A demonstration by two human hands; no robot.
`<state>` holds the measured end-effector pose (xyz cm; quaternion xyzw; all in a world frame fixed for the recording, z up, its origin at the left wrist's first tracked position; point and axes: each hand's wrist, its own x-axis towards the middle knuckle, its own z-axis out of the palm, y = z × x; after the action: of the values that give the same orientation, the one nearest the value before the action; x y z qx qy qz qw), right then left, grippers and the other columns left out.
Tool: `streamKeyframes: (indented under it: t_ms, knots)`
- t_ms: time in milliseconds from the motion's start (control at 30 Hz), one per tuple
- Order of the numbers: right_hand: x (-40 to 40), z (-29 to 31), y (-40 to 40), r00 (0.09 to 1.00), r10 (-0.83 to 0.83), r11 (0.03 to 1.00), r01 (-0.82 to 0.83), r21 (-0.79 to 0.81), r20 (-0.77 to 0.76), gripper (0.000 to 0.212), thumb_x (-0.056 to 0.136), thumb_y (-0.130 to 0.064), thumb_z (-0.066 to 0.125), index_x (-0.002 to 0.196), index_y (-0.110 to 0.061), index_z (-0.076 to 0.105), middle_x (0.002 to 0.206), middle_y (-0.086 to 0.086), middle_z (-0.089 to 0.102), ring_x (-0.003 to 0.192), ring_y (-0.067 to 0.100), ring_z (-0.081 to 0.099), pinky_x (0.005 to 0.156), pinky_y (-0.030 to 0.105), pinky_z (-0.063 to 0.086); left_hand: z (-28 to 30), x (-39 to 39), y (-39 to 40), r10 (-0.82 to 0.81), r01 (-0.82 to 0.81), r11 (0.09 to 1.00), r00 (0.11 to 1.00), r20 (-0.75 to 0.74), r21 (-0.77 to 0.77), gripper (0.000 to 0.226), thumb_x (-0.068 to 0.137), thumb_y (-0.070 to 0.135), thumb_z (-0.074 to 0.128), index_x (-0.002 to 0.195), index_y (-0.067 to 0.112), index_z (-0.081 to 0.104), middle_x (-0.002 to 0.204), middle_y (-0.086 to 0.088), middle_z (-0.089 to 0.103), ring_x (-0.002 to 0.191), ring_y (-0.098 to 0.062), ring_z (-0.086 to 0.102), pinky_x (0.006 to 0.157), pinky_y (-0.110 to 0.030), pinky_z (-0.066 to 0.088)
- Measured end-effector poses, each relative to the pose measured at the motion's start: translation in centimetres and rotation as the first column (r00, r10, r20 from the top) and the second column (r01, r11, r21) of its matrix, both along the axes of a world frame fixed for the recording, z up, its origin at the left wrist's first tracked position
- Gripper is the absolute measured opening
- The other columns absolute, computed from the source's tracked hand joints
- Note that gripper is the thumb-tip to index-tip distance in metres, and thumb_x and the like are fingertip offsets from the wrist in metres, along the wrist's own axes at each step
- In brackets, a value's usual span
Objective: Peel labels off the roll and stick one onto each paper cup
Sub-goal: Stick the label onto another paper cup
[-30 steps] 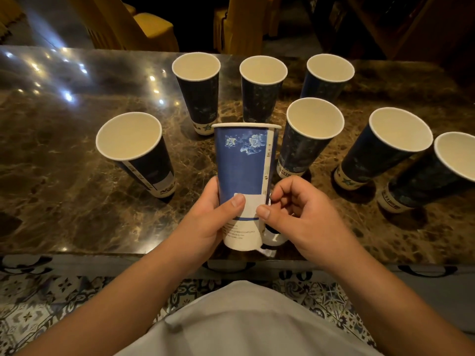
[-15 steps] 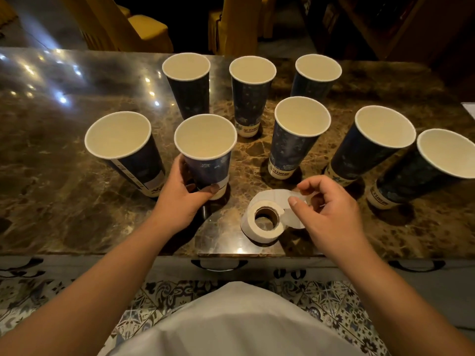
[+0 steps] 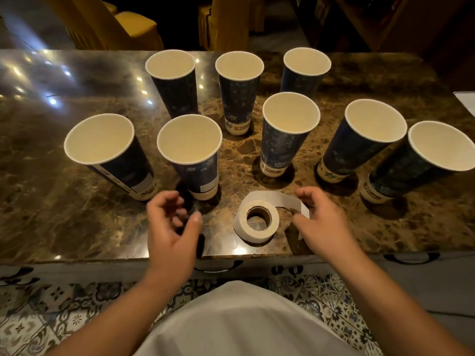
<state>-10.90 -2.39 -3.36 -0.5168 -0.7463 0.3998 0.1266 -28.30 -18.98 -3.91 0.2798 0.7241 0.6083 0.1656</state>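
Observation:
Several dark blue paper cups stand open side up on the brown marble table (image 3: 64,214). The near-middle cup (image 3: 198,173) carries a white label (image 3: 209,187) low on its side. The far-left cup (image 3: 120,165) also shows a white patch near its base. The white label roll (image 3: 257,222) lies flat by the table's front edge, and its loose strip (image 3: 275,197) curls off to the right. My left hand (image 3: 174,227) hovers empty just below the near-middle cup, fingers apart and blurred. My right hand (image 3: 321,222) is at the strip's end, thumb and fingers spread around it.
Three cups form a back row and three more stand to the right of the roll. Yellow chairs (image 3: 133,24) sit beyond the far edge. A white sheet corner (image 3: 466,100) shows at the right. The table's front edge (image 3: 102,259) runs just under my wrists.
A second ago both hands held a cup up close. My left hand then set it on the table and has now let go and drawn back. My right hand went to the roll's strip.

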Motion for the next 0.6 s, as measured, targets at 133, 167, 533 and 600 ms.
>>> streamKeyframes:
  t_ms: [133,167,533,600]
  knots:
    - [0.3,0.7,0.9,0.997,-0.065,0.992,0.061,-0.107,-0.038,0.028,0.088,-0.012,0.057,0.107,-0.032,0.06,0.085,-0.004,0.07,0.058,0.004,0.064,0.05,0.026,0.048,2.1,1.6,0.8,-0.351,0.344,0.935,0.931,-0.1,-0.083,0.026,0.083,0.023,0.061,0.106,0.033,0.054,0.092,0.014,0.06,0.085,-0.009,0.061,0.07,-0.015,0.051]
    - [0.3,1.0,1.2,0.993,-0.091,0.981,0.077,-0.179,-0.07,0.026,0.089,-0.011,0.054,0.105,-0.03,0.061,0.086,-0.001,0.071,0.061,0.006,0.066,0.051,0.026,0.048,2.6,1.8,1.5,-0.422,0.409,0.902,0.903,-0.082,-0.138,0.023,0.086,0.019,0.062,0.105,0.03,0.057,0.09,0.011,0.062,0.085,-0.011,0.062,0.068,-0.017,0.053]
    - [1.6,3.1,-0.3,0.91,-0.011,0.969,-0.093,-0.23,-0.415,0.012,0.088,-0.016,0.065,0.096,-0.018,0.073,0.089,0.0,0.074,0.08,0.011,0.069,0.065,0.019,0.055,4.9,3.6,6.4,-0.401,0.599,0.745,0.754,0.52,-0.294,0.016,0.096,0.016,0.055,0.103,0.009,0.067,0.096,-0.014,0.074,0.076,-0.013,0.071,0.064,-0.022,0.055]
    - [1.7,2.9,-1.6,0.896,0.049,0.974,-0.14,-0.176,-0.441,0.012,0.089,-0.017,0.065,0.095,-0.019,0.074,0.089,-0.006,0.074,0.082,0.006,0.069,0.07,0.02,0.056,4.7,3.5,6.5,-0.344,0.61,0.743,0.7,0.625,-0.274,0.023,0.098,0.024,0.052,0.104,0.01,0.069,0.097,-0.013,0.075,0.081,-0.014,0.072,0.068,-0.027,0.056]
